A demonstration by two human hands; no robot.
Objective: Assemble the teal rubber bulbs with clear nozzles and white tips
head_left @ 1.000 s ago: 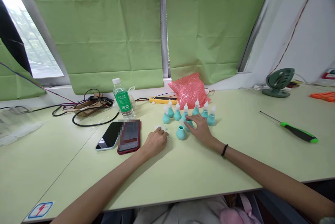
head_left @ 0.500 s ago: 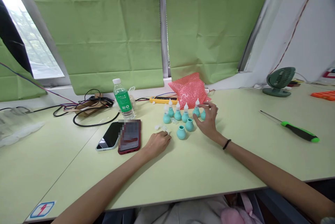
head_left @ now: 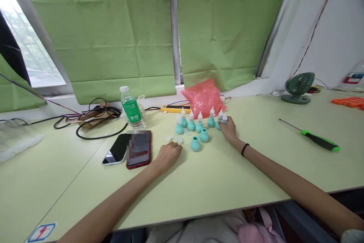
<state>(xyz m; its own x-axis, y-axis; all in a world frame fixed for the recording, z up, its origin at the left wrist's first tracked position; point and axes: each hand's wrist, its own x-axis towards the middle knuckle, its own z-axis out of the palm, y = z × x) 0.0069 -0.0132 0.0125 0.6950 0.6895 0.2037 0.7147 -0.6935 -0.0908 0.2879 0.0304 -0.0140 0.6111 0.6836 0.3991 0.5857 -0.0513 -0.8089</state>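
Note:
My right hand [head_left: 229,130] is closed round a teal bulb bottle [head_left: 224,119] with a white tip, at the right end of a row of capped teal bulb bottles [head_left: 191,123] standing on the pale green table [head_left: 216,182]. Two teal bulbs without tips [head_left: 195,143] [head_left: 204,135] stand just in front of the row. My left hand [head_left: 169,154] rests on the table with its fingers curled, its fingertips beside some small clear caps [head_left: 174,139]. What the fingers enclose is hidden.
Two phones [head_left: 139,148] [head_left: 115,152] lie left of my left hand. Behind them stand a water bottle [head_left: 131,108], tangled cables [head_left: 93,116], a yellow power strip [head_left: 173,109] and a pink bubble-wrap bag [head_left: 204,98]. A green-handled screwdriver [head_left: 318,140] and a small fan [head_left: 298,87] are at the right.
My right hand left the open bulbs, moved back and right, and closed on the bottle at the row's right end. My left hand drew slightly towards me from the clear caps.

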